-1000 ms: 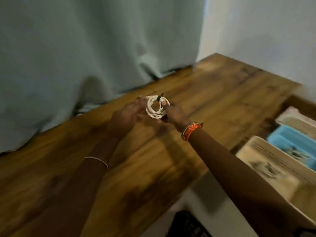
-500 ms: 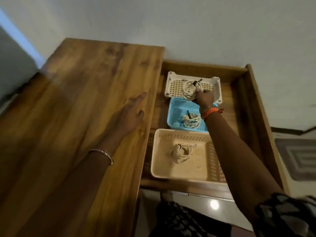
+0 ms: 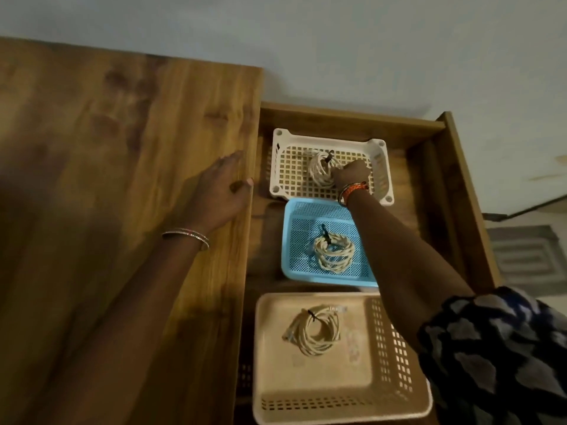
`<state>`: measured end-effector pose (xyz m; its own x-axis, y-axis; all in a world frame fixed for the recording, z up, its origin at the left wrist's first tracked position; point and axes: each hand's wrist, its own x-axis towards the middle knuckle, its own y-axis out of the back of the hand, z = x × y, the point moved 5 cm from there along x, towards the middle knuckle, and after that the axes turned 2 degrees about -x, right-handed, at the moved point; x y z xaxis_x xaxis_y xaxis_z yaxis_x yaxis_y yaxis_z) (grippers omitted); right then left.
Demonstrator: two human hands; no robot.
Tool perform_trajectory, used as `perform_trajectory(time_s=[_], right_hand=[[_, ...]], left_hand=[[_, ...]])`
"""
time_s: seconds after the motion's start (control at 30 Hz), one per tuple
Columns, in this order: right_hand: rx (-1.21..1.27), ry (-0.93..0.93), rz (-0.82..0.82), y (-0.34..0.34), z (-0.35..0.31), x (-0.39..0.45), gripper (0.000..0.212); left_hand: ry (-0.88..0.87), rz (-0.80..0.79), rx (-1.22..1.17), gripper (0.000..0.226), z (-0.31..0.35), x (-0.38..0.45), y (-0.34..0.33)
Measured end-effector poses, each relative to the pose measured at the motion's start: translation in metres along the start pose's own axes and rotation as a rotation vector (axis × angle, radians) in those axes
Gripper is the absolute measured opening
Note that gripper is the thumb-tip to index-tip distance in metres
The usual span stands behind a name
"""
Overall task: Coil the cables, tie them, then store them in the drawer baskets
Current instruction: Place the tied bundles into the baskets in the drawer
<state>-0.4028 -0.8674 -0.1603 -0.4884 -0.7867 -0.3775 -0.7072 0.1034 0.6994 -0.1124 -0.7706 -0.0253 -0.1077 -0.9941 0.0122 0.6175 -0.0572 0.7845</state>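
Wood desk top (image 3: 107, 179) on the left with your left hand (image 3: 219, 191) flat on it, fingers straight; open drawer (image 3: 429, 142) beside it, three baskets inside. Your right hand (image 3: 351, 174) pinches the tied cable coil (image 3: 320, 171) inside the white basket (image 3: 380, 167). Pull away carelessly and the coil could snag your fingers and lift out. No readable writing

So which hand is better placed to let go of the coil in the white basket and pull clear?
The right hand: it already holds the tied cream cable coil inside the white lattice basket. The left hand lies flat on the wooden desktop.
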Motion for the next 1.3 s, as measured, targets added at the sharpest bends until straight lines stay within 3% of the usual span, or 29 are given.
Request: perform_trajectory(time_s=[0.2, 0.37, 0.5, 0.6, 0.67, 0.77, 1.0, 1.13, 1.3], right_hand=[[-0.069, 0.202, 0.091, 0.025, -0.027, -0.045, 0.033], [0.016, 0.422, 0.193, 0.066, -0.016, -0.112, 0.043], [-0.105, 0.573, 0.371, 0.121, 0.037, -0.159, 0.035], [-0.404, 0.423, 0.498, 0.169, 0.108, -0.169, 0.042], [-0.507, 0.219, 0.454, 0.198, 0.160, -0.168, 0.046], [-0.424, 0.070, 0.296, 0.219, 0.201, -0.178, 0.032], [-0.077, 0.004, 0.416, 0.229, 0.204, -0.198, 0.020], [-0.060, -0.059, 0.411, 0.210, 0.193, -0.211, 0.021], [-0.034, -0.031, 0.359, 0.179, 0.166, -0.232, 0.022]], left_hand=[[-0.070, -0.082, 0.267, 0.051, 0.007, -0.008, -0.016], [-0.170, -0.078, 0.212, 0.046, 0.044, -0.036, -0.019], [-0.341, -0.192, 0.153, 0.048, 0.087, -0.075, -0.053], [-0.375, -0.209, 0.118, 0.052, 0.107, -0.098, -0.073], [-0.361, -0.222, 0.125, 0.051, 0.115, -0.116, -0.082], [-0.353, -0.211, 0.159, 0.048, 0.120, -0.140, -0.085], [-0.204, -0.066, 0.227, 0.046, 0.083, -0.179, -0.051], [-0.099, -0.035, 0.219, 0.038, 0.064, -0.197, -0.036], [-0.003, -0.053, 0.228, 0.046, 0.048, -0.212, -0.033]])
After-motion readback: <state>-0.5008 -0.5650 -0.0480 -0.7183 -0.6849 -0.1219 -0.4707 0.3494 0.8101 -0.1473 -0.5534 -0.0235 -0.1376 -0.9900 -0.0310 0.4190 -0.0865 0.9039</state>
